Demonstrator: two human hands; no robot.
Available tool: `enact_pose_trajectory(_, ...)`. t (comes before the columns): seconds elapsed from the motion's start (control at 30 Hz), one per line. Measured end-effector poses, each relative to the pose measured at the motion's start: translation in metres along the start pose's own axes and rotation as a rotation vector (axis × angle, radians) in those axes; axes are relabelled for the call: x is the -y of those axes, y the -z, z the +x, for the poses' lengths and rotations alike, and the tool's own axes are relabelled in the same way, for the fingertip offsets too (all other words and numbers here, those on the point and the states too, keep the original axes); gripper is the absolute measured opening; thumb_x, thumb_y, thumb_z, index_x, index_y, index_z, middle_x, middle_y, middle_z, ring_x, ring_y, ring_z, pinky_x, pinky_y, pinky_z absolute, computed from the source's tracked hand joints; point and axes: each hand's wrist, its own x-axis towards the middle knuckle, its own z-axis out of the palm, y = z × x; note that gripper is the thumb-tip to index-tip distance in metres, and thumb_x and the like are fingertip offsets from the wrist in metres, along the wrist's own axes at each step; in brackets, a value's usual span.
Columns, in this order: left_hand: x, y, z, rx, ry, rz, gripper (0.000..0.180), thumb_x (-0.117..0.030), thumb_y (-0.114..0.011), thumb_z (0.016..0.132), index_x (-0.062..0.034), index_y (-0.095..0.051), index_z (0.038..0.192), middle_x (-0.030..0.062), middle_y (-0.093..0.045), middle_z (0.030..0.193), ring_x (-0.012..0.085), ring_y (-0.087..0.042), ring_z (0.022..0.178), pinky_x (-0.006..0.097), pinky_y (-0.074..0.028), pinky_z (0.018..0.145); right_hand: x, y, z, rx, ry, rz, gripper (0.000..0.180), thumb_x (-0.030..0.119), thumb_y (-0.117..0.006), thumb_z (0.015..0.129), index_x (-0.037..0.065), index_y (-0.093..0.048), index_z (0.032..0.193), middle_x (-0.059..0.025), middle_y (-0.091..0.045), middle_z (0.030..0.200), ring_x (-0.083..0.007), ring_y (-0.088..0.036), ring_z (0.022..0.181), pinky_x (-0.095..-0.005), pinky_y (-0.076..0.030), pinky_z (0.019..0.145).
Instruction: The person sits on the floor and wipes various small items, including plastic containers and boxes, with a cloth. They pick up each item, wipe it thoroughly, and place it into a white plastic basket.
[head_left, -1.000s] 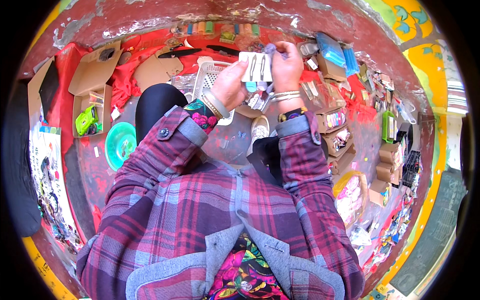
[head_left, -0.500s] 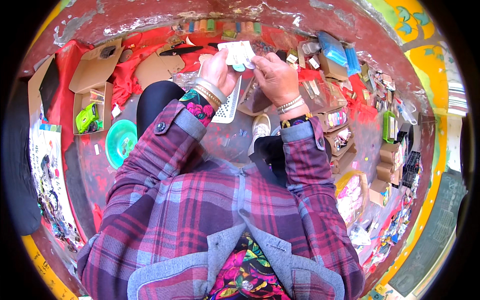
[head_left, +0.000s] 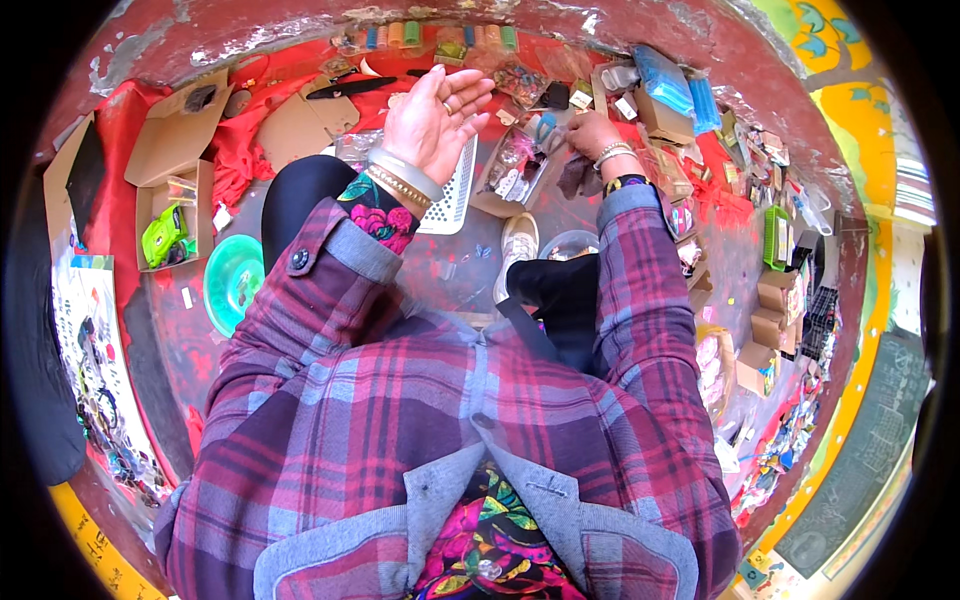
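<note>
My left hand [head_left: 437,120] is raised with its palm turned up and fingers stretched apart, holding nothing. Its wrist wears bangles, and a white perforated tray [head_left: 452,200] is just beside it. My right hand [head_left: 594,138] reaches down to the right edge of a cardboard box [head_left: 499,205] with clear bags and small items in it. The right fingers look curled together, and what they hold is hidden. Just below that hand is a dark, thin, crumpled piece [head_left: 578,177]. A light blue object [head_left: 545,126] lies to its left.
At left are a green basin [head_left: 232,286] and an open carton [head_left: 150,200] with a lime-green packet [head_left: 165,238]. Blue plastic packs [head_left: 664,82] rest on a carton at the far right. Small boxes and a green basket [head_left: 776,238] crowd the right side.
The white card held between both hands is gone from view. My left hand has opened, palm up. My right hand has moved right and down, away from the left.
</note>
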Motion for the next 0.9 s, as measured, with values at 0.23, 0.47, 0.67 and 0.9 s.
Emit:
enact_pose_trajectory(0.23,-0.007,0.003,-0.004,-0.019,0.034,0.002,0.045,-0.032,-0.034,0.093,0.0040,-0.044,0.117,0.0180,-0.047,0.123,0.0252,-0.043,0.115,0.034,-0.035,0.095,-0.023,-0.058,0.056,0.291,-0.200,-0.067,0.034,0.031,-0.063,0.073,0.005,-0.063,0.096,-0.0121,-0.063,0.099,-0.0248,-0.060,0.086,-0.0338,-0.045,0.076)
enact_pose_trajectory(0.47,-0.008,-0.003,-0.002,0.036,0.079,-0.024,0.043,-0.030,-0.034,0.093,0.0039,-0.045,0.117,0.0179,-0.047,0.122,0.0253,-0.043,0.115,0.035,-0.035,0.095,-0.085,-0.136,0.070,0.110,-0.542,0.456,0.036,0.020,-0.052,0.079,0.001,-0.057,0.109,-0.0148,-0.055,0.116,-0.0257,-0.055,0.103,-0.0356,-0.043,0.086)
enact_pose_trajectory(0.67,-0.006,-0.005,-0.002,0.050,0.102,-0.032,0.040,-0.028,-0.036,0.092,0.0039,-0.045,0.116,0.0184,-0.048,0.122,0.0254,-0.043,0.115,0.035,-0.036,0.095,-0.036,-0.127,0.057,0.212,-0.436,-0.177,0.035,0.020,-0.046,0.079,0.004,-0.059,0.108,-0.0181,-0.053,0.116,-0.0307,-0.052,0.107,-0.0366,-0.043,0.088)
enact_pose_trajectory(0.9,-0.004,-0.005,-0.005,0.017,0.123,0.003,0.036,-0.024,-0.040,0.091,0.0037,-0.047,0.113,0.0184,-0.050,0.119,0.0254,-0.046,0.113,0.034,-0.037,0.093,0.050,-0.137,0.012,0.088,-0.283,-0.047,0.036,0.023,-0.048,0.082,0.003,-0.053,0.111,-0.0185,-0.056,0.112,-0.0323,-0.056,0.101,-0.0387,-0.045,0.084)
